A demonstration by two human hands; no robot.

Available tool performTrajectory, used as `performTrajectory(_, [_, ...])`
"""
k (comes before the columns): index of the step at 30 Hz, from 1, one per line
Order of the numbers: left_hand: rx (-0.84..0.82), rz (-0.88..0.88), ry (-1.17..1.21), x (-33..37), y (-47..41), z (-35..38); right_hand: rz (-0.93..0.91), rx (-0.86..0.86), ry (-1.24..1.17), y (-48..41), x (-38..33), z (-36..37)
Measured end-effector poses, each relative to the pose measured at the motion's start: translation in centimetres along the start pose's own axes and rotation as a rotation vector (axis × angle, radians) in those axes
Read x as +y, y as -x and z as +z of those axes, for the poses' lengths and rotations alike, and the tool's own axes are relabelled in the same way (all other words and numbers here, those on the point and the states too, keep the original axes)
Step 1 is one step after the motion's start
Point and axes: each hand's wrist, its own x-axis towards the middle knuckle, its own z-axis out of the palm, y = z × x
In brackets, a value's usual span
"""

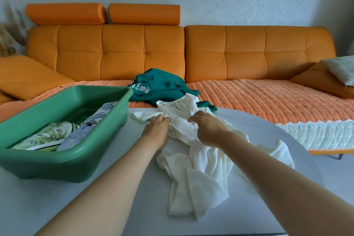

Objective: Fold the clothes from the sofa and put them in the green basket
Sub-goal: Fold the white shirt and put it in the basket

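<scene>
Lying crumpled on the table (143, 207), the white top (201, 178) is pinched near its far end by left hand (156, 127) and right hand (207, 130), fingers curled into the cloth; the basket (57, 161) is set just left, part filled; a teal shirt (161, 88) is seen on the sofa (122, 51)

- Your left hand (156, 127) is bare, with a smooth back and rounded knuckles.
- Your left forearm (107, 184) is bare skin along all its visible length, from the wrist to the bottom edge.
- Your right hand (207, 126) is bare as well; its fingertips are too blurred to make out the nails.
- Your right forearm (277, 174) is likewise uncovered up to the view's lower right corner.
</scene>
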Motion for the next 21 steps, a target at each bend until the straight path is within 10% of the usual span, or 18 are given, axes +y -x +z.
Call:
performTrajectory(12, [0.03, 0.077, -0.055, -3.0, -2.8, -0.1, 0.245, 0.03, 0.024, -6.4, -1.0, 2.9])
performTrajectory(16, [0.324, -0.105, -0.303, -4.4, -2.3, -2.8, 0.407, 0.28, -0.106, -7.0, 0.0, 1.1])
performTrajectory(21, [0.255, -0.298, -0.616, -5.0, -1.7, -4.8, 0.432, 0.331, -0.229, -6.6, 0.5, 0.1])
